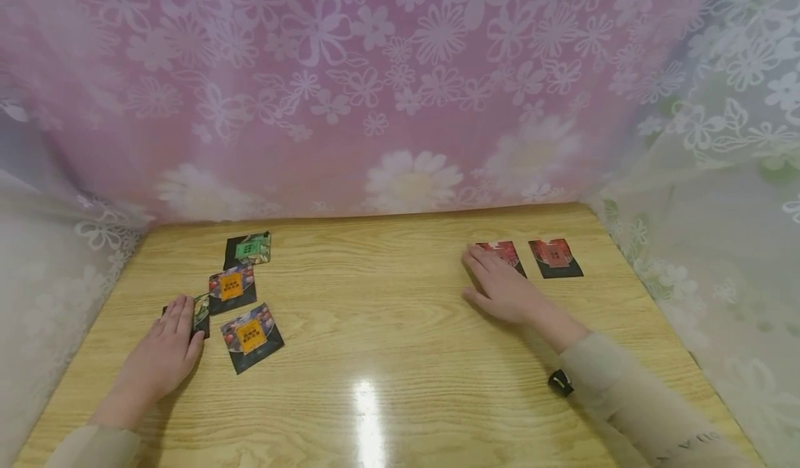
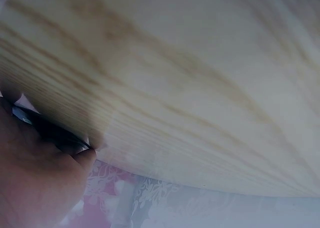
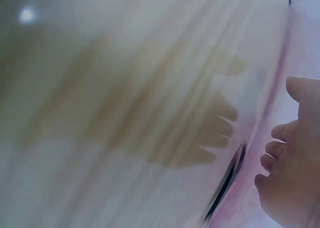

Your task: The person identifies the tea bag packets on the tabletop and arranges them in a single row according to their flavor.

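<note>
My left hand [image 1: 159, 353] lies over a dark packet [image 1: 202, 315] at the table's left, its fingers stretched out. In the left wrist view the dark packet [image 2: 55, 133] shows between the palm side and the tabletop, with the thumb at its edge. Beside it lie two packets with orange labels, an upper one [image 1: 232, 300] and a lower one [image 1: 253, 336], and a green-labelled packet [image 1: 248, 249] behind. On the right, my right hand [image 1: 503, 291] is over a red and black packet [image 1: 509, 251], partly covering it, fingers extended. The right wrist view shows this hand [image 3: 292, 158] raised off the table.
Another red and black packet [image 1: 556, 260] lies to the right of the covered one. The wooden table [image 1: 375, 301] ends at a pink floral curtain [image 1: 375, 107], with pale lace curtains on both sides. A small black object [image 1: 560, 382] is at the right sleeve.
</note>
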{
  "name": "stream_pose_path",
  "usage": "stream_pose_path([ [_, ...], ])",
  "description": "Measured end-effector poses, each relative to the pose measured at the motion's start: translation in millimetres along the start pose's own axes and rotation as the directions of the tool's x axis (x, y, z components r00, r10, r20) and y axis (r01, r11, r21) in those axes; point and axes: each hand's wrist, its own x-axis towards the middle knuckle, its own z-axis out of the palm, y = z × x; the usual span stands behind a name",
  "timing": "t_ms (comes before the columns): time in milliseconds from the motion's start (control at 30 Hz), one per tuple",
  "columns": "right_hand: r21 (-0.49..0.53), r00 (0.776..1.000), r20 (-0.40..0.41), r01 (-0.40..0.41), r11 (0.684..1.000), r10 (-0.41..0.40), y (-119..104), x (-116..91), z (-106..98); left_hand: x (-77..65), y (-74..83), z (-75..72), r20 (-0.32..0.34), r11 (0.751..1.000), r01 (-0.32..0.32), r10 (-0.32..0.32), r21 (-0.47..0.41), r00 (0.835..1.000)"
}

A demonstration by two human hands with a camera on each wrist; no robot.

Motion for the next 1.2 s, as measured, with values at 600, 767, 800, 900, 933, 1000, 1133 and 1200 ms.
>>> stream_pose_path([
  [600,-0.014,0.976,0.056,0.211,0.977,-0.210,-86,62,18,2.8,0.7,-2.8,0.014,1.000,-0.007,0.006,0.017,1.000],
  [767,-0.038,0.963,0.084,0.261,0.965,-0.257,-114,79,23,3.0,0.9,-3.1,0.021,1.000,-0.003,0.002,0.014,1.000],
  [800,-0.043,0.960,0.087,0.270,0.962,-0.266,-120,82,24,2.9,1.1,-3.2,0.022,1.000,-0.003,0.002,0.013,1.000],
  [900,-0.064,0.950,0.104,0.300,0.952,-0.293,-138,92,28,2.6,1.4,-3.4,0.023,1.000,-0.004,0.003,0.015,1.000],
  [933,-0.072,0.947,0.109,0.312,0.947,-0.303,-144,95,29,2.5,1.4,-3.5,0.024,1.000,-0.003,0.002,0.014,1.000],
  [1000,-0.089,0.939,0.118,0.333,0.939,-0.322,-156,101,32,2.3,1.2,-3.6,0.025,1.000,-0.001,0.001,0.012,1.000],
  [1133,-0.115,0.922,0.136,0.377,0.919,-0.362,-181,110,35,1.8,0.2,-3.1,0.023,1.000,0.003,-0.003,0.013,1.000],
  [1200,-0.128,0.915,0.151,0.394,0.910,-0.375,-193,114,36,1.4,0.8,-3.1,0.019,1.000,0.004,-0.004,0.017,1.000],
])
